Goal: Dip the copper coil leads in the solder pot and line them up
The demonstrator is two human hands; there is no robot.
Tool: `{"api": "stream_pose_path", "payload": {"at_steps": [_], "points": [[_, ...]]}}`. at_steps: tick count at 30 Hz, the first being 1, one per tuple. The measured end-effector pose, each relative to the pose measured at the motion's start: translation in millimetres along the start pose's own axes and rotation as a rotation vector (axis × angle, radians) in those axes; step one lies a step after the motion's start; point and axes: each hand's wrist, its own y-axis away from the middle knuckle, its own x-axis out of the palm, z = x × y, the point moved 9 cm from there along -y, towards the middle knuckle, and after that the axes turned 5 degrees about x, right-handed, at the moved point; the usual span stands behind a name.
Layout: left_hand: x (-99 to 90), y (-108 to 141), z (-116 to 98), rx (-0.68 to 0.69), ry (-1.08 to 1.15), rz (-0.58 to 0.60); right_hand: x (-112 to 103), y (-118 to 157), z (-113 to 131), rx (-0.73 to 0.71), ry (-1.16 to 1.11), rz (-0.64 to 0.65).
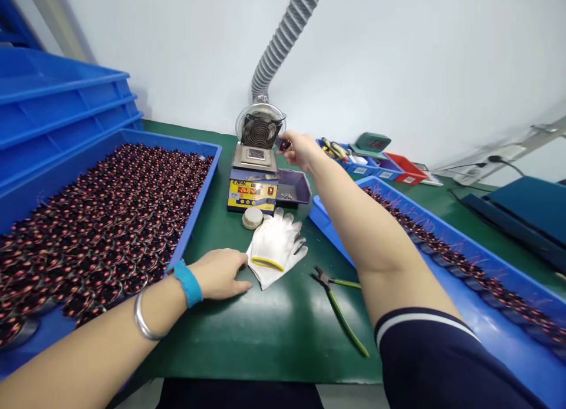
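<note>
My right hand [297, 149] is closed around a small dark part [283, 144], held just right of the solder pot [255, 155] and its round fan [260, 131]. The pot's yellow and blue control box [252, 192] shows red digits. My left hand [223, 273] rests on the green table [265, 338] with its fingers apart and nothing in it, beside white gloves [274, 241]. A round whitish tin [252, 217] stands behind the gloves. Green-handled cutters [342, 315] lie open to their right.
At left, a blue tray [188, 229] holds many dark coils with reddish wires; stacked blue trays [66, 102] stand behind. Another tray [446, 297] of coils is at right. A purple bin [294, 185], tool bins [371, 167] and a grey duct [283, 43] are at the back.
</note>
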Motion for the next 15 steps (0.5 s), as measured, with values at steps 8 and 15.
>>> {"api": "stream_pose_path", "payload": {"at_steps": [8, 15], "points": [[4.5, -1, -1, 0.024, -0.044, 0.014, 32, -45, 13, 0.04, 0.221, -0.177], [4.6, -1, -1, 0.028, -0.023, 0.019, 41, -65, 9, -0.037, 0.306, -0.15]]}}
